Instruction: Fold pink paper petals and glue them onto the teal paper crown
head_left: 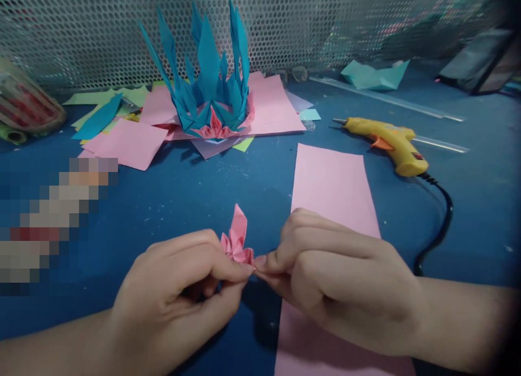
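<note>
A small folded pink origami piece (238, 229) with one tall point stands up between my hands. My left hand (183, 284) pinches it at its base, partly covering it. At its right end, the thumb and forefinger of my right hand (337, 273) are pressed together on a tip of the same piece. Under my right hand lies a long pink paper strip (331, 180) on the blue table. Farther back stands a blue origami crown (209, 61) of tall pointed pieces, with a pink folded ornament (215, 127) at its front.
A yellow glue gun (382, 137) with a black cord lies at right, near clear glue sticks (386, 98). Pink sheets (280, 107) lie under the crown. A teal folded paper (376, 76), a jar (28, 102) and a perforated metal panel (101, 34) are at the back.
</note>
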